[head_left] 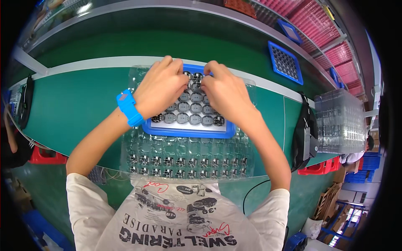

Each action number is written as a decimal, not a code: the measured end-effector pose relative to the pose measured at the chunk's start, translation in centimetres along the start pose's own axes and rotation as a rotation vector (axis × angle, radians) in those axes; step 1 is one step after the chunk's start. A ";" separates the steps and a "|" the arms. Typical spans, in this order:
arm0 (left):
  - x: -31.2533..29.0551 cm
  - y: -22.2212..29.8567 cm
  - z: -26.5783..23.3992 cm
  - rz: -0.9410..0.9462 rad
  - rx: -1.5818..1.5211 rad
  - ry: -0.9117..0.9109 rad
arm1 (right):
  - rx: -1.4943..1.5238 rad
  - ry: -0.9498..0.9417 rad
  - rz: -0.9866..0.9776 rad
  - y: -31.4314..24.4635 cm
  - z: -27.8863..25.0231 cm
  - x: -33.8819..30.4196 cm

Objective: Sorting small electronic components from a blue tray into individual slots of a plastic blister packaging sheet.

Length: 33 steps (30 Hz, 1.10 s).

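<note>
My left hand (164, 85) and my right hand (227, 93) are over the far part of a blue-rimmed tray (188, 133). Both have curled fingers pinched close to the tray's far rows; whatever lies between the fingertips is hidden. Rows of round grey housings (195, 107) fill the tray. Dark circuit boards (197, 77) show in some far housings between my hands, and others at the near corners. Beneath the blue tray lies a clear plastic blister tray (188, 146), whose near two rows hold several small circuit boards (181, 162).
The green table (75, 104) spreads to both sides. On the raised shelf behind, another blue tray (285, 62) holds round parts. At right are a black bag (305, 138) and a tall stack of clear trays (340, 121). Red stools (320, 166) stand below the table's edge.
</note>
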<state>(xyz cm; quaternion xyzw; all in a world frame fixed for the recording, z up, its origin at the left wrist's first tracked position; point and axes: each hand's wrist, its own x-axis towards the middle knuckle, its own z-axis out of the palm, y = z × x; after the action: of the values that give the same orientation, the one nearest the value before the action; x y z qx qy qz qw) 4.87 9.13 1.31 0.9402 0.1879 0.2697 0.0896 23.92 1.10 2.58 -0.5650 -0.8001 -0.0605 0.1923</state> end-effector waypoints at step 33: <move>0.4 -0.5 1.8 0.004 0.109 -0.223 | -0.022 -0.165 0.037 -0.9 2.6 -0.2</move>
<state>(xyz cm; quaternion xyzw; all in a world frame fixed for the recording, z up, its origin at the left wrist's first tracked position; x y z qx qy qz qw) 5.97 9.60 -0.17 0.9682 0.1893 0.1532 0.0579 22.56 1.47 0.25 -0.5850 -0.8018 -0.0188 0.1204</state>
